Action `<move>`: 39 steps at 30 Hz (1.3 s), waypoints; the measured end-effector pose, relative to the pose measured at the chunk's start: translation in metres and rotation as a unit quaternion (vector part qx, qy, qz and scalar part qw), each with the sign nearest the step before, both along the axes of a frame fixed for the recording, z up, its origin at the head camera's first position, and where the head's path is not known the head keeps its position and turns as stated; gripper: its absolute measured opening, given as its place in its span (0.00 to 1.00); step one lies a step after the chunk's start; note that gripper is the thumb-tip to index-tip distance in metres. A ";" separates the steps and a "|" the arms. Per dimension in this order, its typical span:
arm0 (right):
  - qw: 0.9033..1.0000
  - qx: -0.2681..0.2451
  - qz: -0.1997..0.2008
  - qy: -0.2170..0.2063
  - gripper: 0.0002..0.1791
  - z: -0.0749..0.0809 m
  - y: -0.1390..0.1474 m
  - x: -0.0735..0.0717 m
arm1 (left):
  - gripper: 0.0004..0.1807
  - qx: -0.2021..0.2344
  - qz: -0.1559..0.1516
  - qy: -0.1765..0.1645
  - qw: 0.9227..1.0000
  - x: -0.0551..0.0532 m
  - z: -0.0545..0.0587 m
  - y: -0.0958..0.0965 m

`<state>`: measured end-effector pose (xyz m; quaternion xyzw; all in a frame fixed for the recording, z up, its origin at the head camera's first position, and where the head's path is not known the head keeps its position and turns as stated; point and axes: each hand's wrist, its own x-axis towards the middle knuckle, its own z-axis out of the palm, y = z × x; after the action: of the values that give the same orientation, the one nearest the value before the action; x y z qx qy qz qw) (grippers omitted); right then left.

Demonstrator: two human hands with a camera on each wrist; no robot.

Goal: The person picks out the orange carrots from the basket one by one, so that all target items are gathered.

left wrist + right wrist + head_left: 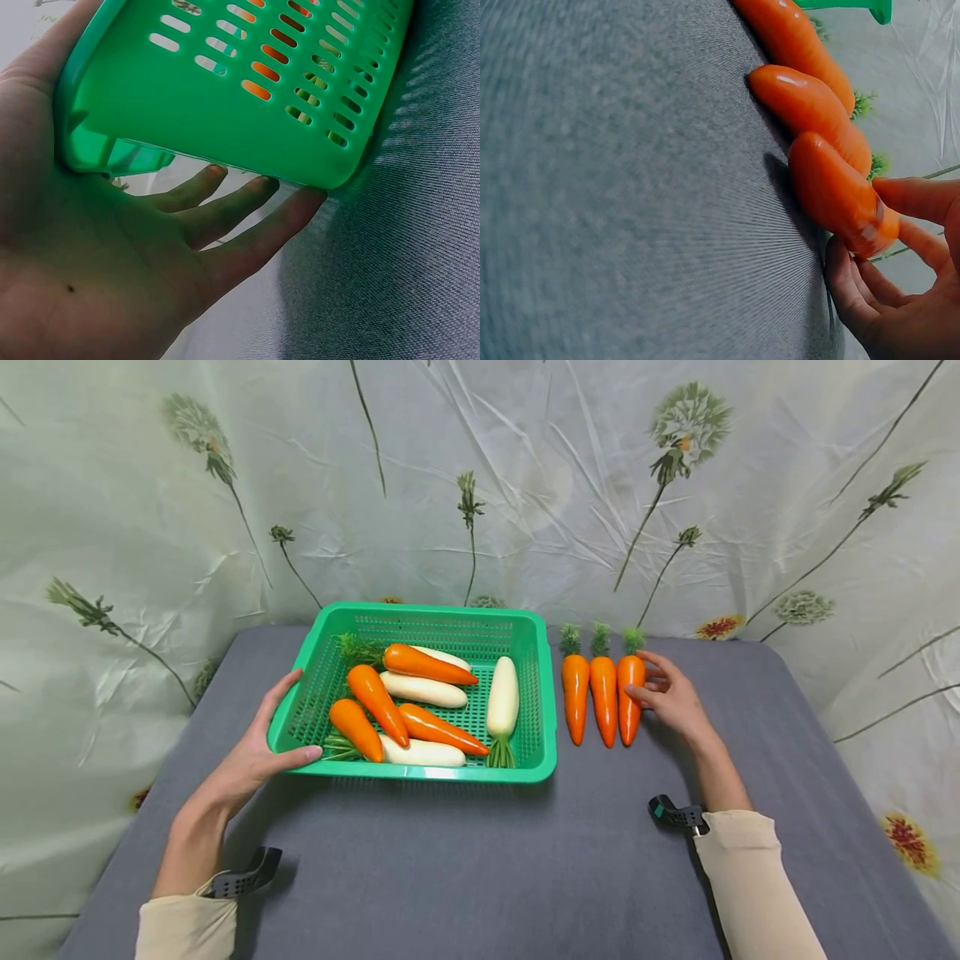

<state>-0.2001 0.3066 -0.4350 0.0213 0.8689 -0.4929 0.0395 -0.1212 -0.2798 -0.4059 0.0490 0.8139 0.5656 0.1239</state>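
A green plastic basket (450, 772) sits toward the back of the table, holding several orange carrots (375, 703) and several white radishes (502, 695). My left hand (251, 758) grips its near left corner, thumb at the front rim and fingers along the left side. In the left wrist view, the fingertips (259, 184) touch the outer wall. Right of the basket, three carrots lie side by side, tips toward me. My right hand (671, 697) pinches the rightmost carrot (832, 184) near its leafy end, thumb on one side, fingers on the other.
Next to the held carrot lie the middle carrot (603, 697) and the left carrot (575, 697), close to the basket's right side. A grey cloth (465, 868) covers the table. Behind it hangs a pale curtain (525, 510) with dandelion prints.
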 end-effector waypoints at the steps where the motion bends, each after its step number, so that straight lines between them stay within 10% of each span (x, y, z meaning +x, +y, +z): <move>1: 1.000 0.001 0.000 0.000 0.40 0.000 0.000 0.000 | 0.58 0.000 0.000 0.000 1.000 0.000 0.000 0.000; 39: 0.998 0.015 -0.010 0.053 0.30 0.014 0.002 0.003 | 0.57 0.011 -0.001 -0.002 1.000 0.000 0.000 0.000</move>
<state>-0.1970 0.3086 -0.4207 0.0042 0.8770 -0.4804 -0.0113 -0.1207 -0.2797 -0.4062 0.0505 0.8074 0.5743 0.1253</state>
